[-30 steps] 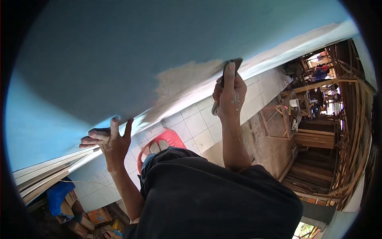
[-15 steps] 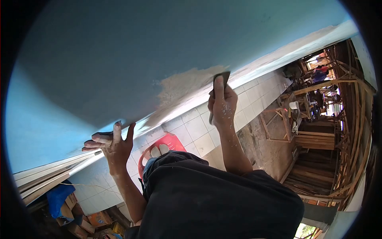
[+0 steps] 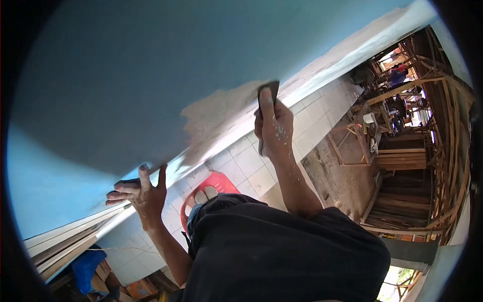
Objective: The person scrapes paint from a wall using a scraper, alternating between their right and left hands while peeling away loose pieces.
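Observation:
My right hand [image 3: 275, 126] grips a dark sheet of sandpaper [image 3: 272, 88], thumb laid along it, against the blue wall [image 3: 136, 80]. White specks dot the back of that hand. Beside the sandpaper, a pale patch [image 3: 216, 110] of rough plaster or filler shows on the wall. Farther left, my left hand [image 3: 141, 194] rests on the wall with its fingers spread, their tips whitish, and holds nothing.
My feet [image 3: 205, 194] are on a red plastic chair [image 3: 221, 182] above the tiled floor [image 3: 246, 161]. Cardboard boxes [image 3: 141, 288] and a blue bag [image 3: 85, 269] lie at lower left. Timber racks [image 3: 402, 201] and a wooden frame [image 3: 347, 146] stand at right.
My view has shifted a little, so the wall patch appears farther left. My right hand has moved slightly left and up in view with the sandpaper. My left hand stays on the wall.

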The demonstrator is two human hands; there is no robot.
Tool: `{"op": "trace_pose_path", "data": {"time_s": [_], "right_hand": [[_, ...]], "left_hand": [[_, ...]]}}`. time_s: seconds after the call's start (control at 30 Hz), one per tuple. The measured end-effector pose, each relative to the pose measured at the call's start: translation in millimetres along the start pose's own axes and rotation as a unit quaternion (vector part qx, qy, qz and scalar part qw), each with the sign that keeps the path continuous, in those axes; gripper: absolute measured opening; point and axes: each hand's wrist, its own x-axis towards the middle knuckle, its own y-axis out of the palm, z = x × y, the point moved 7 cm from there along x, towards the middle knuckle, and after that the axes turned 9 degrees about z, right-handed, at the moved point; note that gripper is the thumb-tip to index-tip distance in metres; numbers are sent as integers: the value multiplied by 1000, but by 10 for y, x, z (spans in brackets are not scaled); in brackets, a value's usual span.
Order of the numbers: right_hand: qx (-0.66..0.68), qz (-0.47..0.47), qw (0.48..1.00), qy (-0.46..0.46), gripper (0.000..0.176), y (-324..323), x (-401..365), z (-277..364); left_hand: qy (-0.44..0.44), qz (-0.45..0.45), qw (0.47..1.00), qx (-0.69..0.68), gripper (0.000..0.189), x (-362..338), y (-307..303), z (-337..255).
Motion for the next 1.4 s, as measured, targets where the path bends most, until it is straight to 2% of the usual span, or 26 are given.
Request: {"op": "trace_pose_path", "data": {"time_s": [0.1,0.13,0.17,0.3,0.47,0.57,0.67,0.73,0.77,0.8,0.83,0.87,0.9,0.93,0.97,1.0,1.03,1.07,1.1,1.13,1.17,1.2,1.23,1.3,1.37,1.4], "right_hand": [[13,11,1000,19,44,-12,29,11],[34,-21,999,4,46,42,23,164],[30,-19,999,-7,47,11,63,153],[-44,-27,998,-30,46,-26,58,-60],[-58,12,998,1,54,13,2,127],[-66,20,997,-32,50,-18,69,-29],[-194,-33,976,-95,45,-155,-31,-362],[-378,-45,924,-46,36,-391,-88,-1140],[-432,-8,901,45,30,-569,-116,-1741],[-479,33,867,135,25,-762,-202,-2306],[-510,135,821,220,24,-963,-435,-2725],[-523,272,745,312,35,-1156,-640,-3288],[-512,245,770,291,44,-1372,-857,-3711],[-495,233,758,355,44,-1565,-1120,-3816],[-509,165,771,345,47,-1848,-1352,-4173],[-524,165,730,406,48,-2023,-1569,-4238],[-544,165,697,437,49,-2298,-1785,-4671],[-539,161,680,470,48,-2564,-1992,-5076],[-538,150,663,499,34,-2596,-2148,-4869],[-548,106,652,513,30,-2618,-2245,-4721],[-426,66,684,589,29,-2613,-2397,-4581],[-394,89,690,601,31,-2540,-2420,-4386],[-362,110,695,611,35,-2481,-2428,-4321],[-419,92,693,580,43,-2492,-2408,-4556],[-378,48,738,557,49,-2420,-2361,-4726],[-364,34,767,528,49,-2346,-2297,-4795]], "left_hand": [[10,-13,999,30,86,-42,22,20],[-9,-2,999,35,76,-50,38,29],[-44,21,999,7,78,-39,33,55],[8,-56,998,-3,86,-74,35,71],[24,-55,998,-3,103,33,-114,-14],[20,-51,998,-5,102,25,-117,-26],[18,-41,999,11,102,6,-74,-26],[-10,21,999,-48,102,-63,108,8],[-26,53,995,-76,102,-109,164,22],[-19,43,999,1,101,-80,48,-88],[-21,67,997,-28,100,-182,173,-101],[-7,105,994,-42,99,-254,196,-188],[7,145,988,-53,98,-301,184,-300],[18,276,952,-135,96,-404,328,-396],[19,398,892,-213,94,-517,423,-487],[84,429,870,-228,91,-495,333,-629],[148,459,842,-243,88,-492,254,-779],[164,462,836,-244,84,-513,243,-832],[186,464,830,-248,79,-516,258,-898],[172,493,799,-299,75,-450,242,-981],[158,518,765,-349,70,-380,172,-1070],[187,429,812,-348,61,-210,-35,-1151],[206,399,811,-374,57,-33,-205,-1253],[279,346,785,-433,52,245,-476,-1437],[322,198,815,-439,47,585,-927,-1592],[337,115,847,-395,47,714,-1064,-1651]]}}
